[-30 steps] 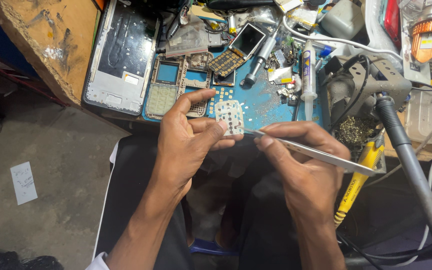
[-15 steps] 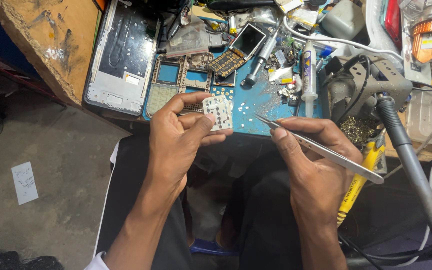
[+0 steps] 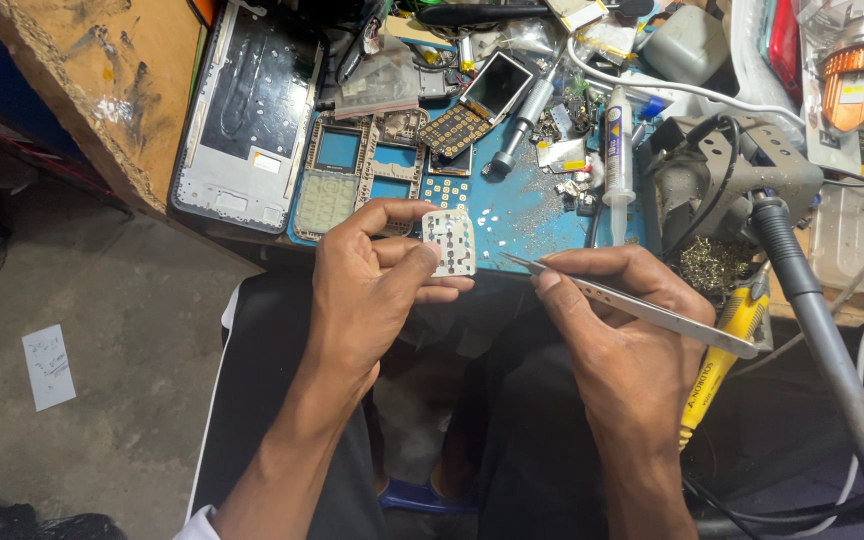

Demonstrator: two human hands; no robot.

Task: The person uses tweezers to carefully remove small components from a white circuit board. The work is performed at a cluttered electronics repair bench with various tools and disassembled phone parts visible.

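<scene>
Keypad membrane (image 3: pixel 449 240): small pale sheet with rows of dots, held upright above the near edge of the blue mat (image 3: pixel 532 215), between the two hands.
Left hand (image 3: pixel 377 285): closed on the membrane, thumb and forefinger pinching its left side, other fingers curled behind it.
Right hand (image 3: pixel 632 335): closed around metal tweezers (image 3: pixel 632 305), gripped like a pen; the long shaft runs back over the hand toward the right.
Tweezer tip: points left, just beside the lower right corner of the membrane; whether it touches cannot be told.
Step in hand: judged from the pose, fine work on the membrane, the tip being brought to one spot on it while the left hand steadies the sheet.
Next move calls for: a still left pinch, a light and exact placing of the tip, and little force, since the sheet looks thin and flexible.
Surface: crowded with phone parts: a white phone frame (image 3: pixel 247 120), keypad housings (image 3: pixel 362 170), a small phone with a dark screen (image 3: pixel 487 95), a white tube (image 3: pixel 617 150).
Near the right hand: a yellow-handled tool (image 3: pixel 722 350) and a grey tool handle (image 3: pixel 822 330) on its stand.
</scene>
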